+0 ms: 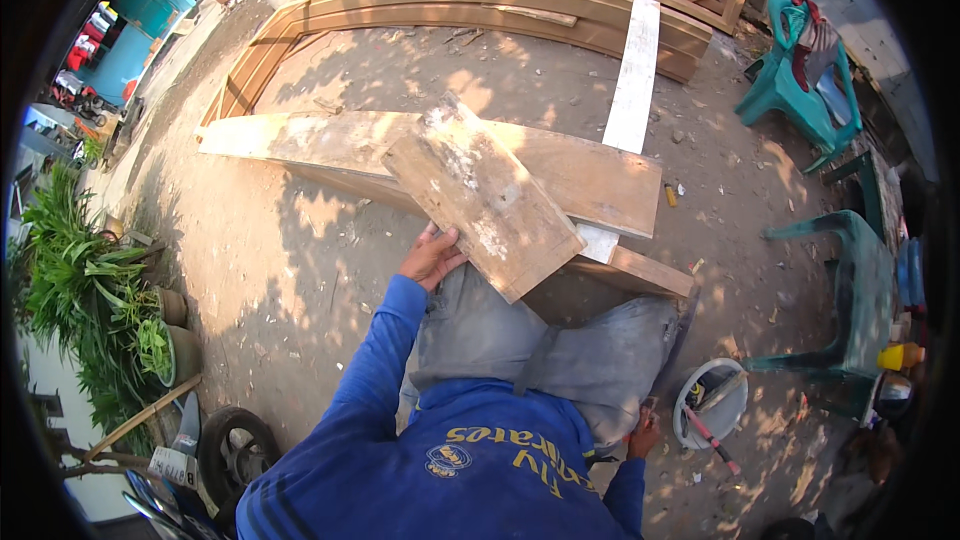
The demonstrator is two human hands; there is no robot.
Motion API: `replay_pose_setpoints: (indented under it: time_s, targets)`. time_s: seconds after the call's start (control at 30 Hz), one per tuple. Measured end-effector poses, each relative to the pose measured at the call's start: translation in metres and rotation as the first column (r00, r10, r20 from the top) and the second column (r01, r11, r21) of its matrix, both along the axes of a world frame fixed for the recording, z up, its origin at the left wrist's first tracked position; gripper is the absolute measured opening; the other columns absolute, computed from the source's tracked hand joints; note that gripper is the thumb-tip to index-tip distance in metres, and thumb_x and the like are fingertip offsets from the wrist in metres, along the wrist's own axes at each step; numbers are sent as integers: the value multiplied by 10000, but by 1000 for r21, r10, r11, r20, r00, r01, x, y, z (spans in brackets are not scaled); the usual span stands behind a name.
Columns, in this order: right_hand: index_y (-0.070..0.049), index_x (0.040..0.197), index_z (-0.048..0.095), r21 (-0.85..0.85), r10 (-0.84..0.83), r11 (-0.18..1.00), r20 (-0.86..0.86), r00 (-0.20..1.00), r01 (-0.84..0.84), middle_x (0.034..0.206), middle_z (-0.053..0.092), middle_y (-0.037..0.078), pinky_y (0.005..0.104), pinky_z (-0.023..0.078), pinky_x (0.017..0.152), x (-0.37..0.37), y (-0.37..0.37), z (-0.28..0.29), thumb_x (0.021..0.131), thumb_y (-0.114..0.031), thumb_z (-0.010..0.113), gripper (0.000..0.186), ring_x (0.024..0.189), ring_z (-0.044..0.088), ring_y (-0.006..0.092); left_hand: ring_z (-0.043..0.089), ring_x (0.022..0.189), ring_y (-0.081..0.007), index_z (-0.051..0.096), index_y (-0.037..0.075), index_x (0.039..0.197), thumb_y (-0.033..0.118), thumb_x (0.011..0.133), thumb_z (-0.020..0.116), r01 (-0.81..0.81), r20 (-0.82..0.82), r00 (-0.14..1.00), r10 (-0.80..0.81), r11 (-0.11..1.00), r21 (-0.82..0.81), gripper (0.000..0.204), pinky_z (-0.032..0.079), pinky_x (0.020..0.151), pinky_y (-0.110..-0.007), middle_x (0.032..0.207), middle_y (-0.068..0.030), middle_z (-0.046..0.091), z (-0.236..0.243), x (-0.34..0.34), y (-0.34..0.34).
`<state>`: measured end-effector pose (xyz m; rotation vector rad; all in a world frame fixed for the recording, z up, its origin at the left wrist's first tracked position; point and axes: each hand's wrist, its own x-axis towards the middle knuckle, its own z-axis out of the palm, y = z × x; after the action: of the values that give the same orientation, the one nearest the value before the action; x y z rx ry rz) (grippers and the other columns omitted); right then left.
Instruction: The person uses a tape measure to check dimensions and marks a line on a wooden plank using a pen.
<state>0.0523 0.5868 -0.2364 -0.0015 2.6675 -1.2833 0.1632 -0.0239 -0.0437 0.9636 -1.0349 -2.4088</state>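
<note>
My left hand (430, 258) grips the lower left edge of a short, paint-stained board (480, 200). That board lies slanted across a long wooden plank (610, 190), over a narrow whitish board (630, 70). A shorter timber piece (645, 270) juts out below, toward my knee. My right hand (643, 430) is low beside my right thigh, closed around the handle of what looks like a handsaw; its dark blade (672, 340) is partly hidden along my leg.
A curved wooden frame (420, 2) spans the back. Green plastic chairs (800, 80) and a stool (835, 290) stand at right, near a pale bucket (710, 390) with tools. Potted plants (80, 290) and a wheel (238, 445) are at left on dirt ground (250, 320).
</note>
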Motion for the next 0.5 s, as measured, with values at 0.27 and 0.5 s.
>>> replay_pose_setpoints:
  time_s: [0.27, 0.5]
  targets:
    - [55, 1151, 656, 168, -210, 965, 22, 978, 203, 1010, 718, 230, 422, 518, 853, 16, 4, -58, 982, -312, 635, 405, 908, 701, 339, 650, 1183, -237, 369, 105, 1518, 162, 1008, 629, 284, -85, 957, -278, 956, 72, 575, 563, 991, -407, 1355, -89, 616, -2, -14, -3]
    - [86, 1213, 625, 206, -189, 962, 43, 981, 177, 1084, 703, 258, 432, 512, 907, -25, -29, 18, 986, -352, 606, 493, 1008, 689, 372, 625, 1226, -255, 359, 115, 1526, 170, 999, 635, 337, -166, 936, -311, 927, 161, 598, 532, 1037, -435, 1399, -83, 585, -17, -4, 9]
